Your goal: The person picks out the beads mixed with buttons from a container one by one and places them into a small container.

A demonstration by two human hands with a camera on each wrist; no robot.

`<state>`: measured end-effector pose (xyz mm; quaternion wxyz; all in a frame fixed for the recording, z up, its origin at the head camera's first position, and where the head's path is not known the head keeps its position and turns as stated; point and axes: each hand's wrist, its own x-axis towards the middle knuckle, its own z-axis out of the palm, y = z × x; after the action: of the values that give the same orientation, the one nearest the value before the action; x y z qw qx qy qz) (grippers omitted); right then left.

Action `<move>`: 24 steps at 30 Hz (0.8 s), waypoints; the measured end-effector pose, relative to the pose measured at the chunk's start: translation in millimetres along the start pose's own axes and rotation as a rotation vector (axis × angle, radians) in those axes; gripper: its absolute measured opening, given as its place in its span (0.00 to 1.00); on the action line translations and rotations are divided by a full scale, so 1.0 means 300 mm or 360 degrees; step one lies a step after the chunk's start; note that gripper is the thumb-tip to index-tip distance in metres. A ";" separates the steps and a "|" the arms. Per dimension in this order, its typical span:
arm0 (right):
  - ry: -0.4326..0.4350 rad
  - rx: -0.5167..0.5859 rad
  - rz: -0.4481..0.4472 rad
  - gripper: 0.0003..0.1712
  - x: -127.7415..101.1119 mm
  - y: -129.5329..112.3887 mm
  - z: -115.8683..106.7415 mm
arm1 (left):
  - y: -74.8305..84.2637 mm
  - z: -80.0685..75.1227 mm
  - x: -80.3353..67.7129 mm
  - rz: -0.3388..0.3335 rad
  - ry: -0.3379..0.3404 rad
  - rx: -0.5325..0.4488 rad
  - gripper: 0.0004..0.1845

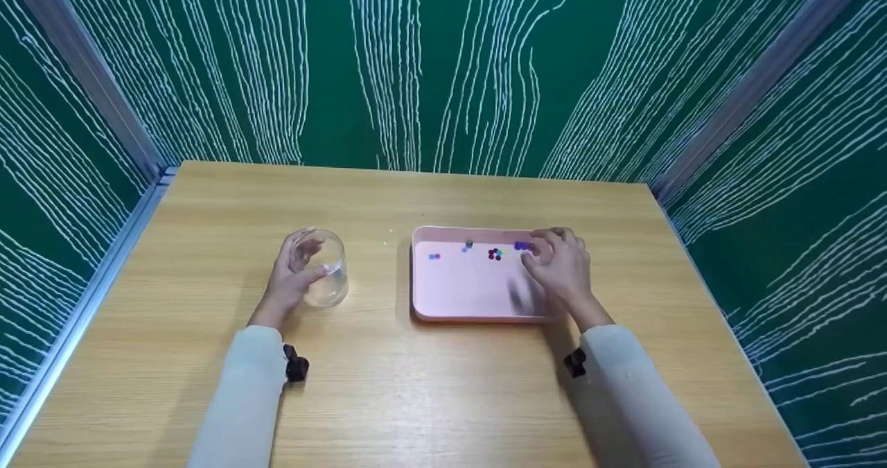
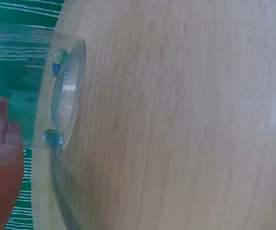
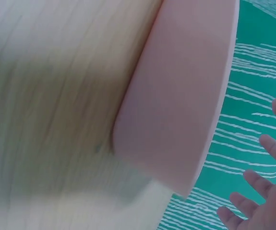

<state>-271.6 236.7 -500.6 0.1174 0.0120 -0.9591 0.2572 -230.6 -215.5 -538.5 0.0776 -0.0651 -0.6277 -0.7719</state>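
Note:
My left hand grips a clear glass that stands on the wooden table, thumb in front and fingers behind. In the left wrist view the glass holds a few blue-green marbles at its bottom, beside my palm. My right hand hovers over the far right corner of a pink tray, fingers spread next to purple beads. It holds nothing that I can see. More beads lie along the tray's far side: a red cluster, a teal one, a blue-pink pair.
The wooden table is enclosed by green panels with white lines at the back and both sides, with metal posts in the corners. The right wrist view shows the tray's outer wall and my spread fingers.

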 end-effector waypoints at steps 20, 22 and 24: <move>-0.0075 -0.0199 0.0038 0.25 0.028 0.078 0.011 | -0.001 -0.002 -0.002 0.0007 -0.0040 0.0024 0.37; -0.0084 -0.0197 0.0040 0.24 0.030 0.083 0.014 | -0.003 0.001 0.001 0.0027 -0.0022 -0.0005 0.37; -0.0093 -0.0191 0.0047 0.23 0.034 0.088 0.016 | -0.002 0.004 0.002 0.0047 -0.0019 -0.0028 0.37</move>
<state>-284.8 257.7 -515.1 0.0863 -0.0016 -0.9759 0.2006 -231.2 -214.3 -538.8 0.0847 -0.0797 -0.6202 -0.7757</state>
